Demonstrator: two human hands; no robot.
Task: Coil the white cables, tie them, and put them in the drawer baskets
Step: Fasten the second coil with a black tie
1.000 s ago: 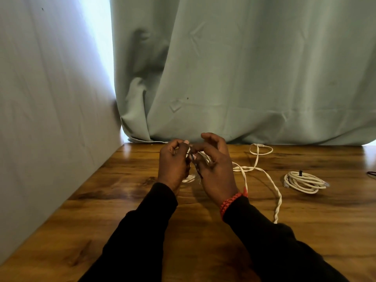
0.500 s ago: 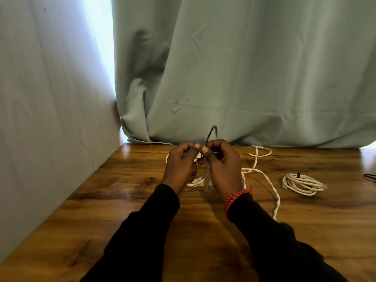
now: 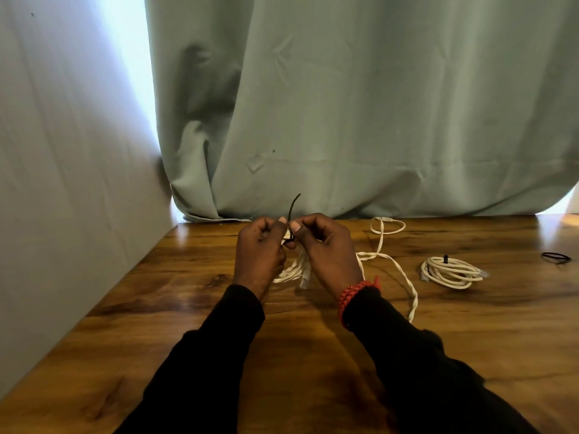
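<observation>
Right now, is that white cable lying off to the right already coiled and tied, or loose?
Coiled and tied. The white cable lies in neat stacked loops on the table, with a small black tie cinched around its far side.

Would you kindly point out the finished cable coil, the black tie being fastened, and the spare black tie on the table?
finished cable coil (image 3: 451, 273): head view, on the white loops near the coil's middle.
black tie (image 3: 293, 205): head view, on the free tail above the thumbs.
spare black tie (image 3: 556, 257): head view, on its dark loop.

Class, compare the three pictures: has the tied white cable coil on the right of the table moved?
No. The tied white cable coil lies in the same spot on the table, just left of the black tie.
</observation>
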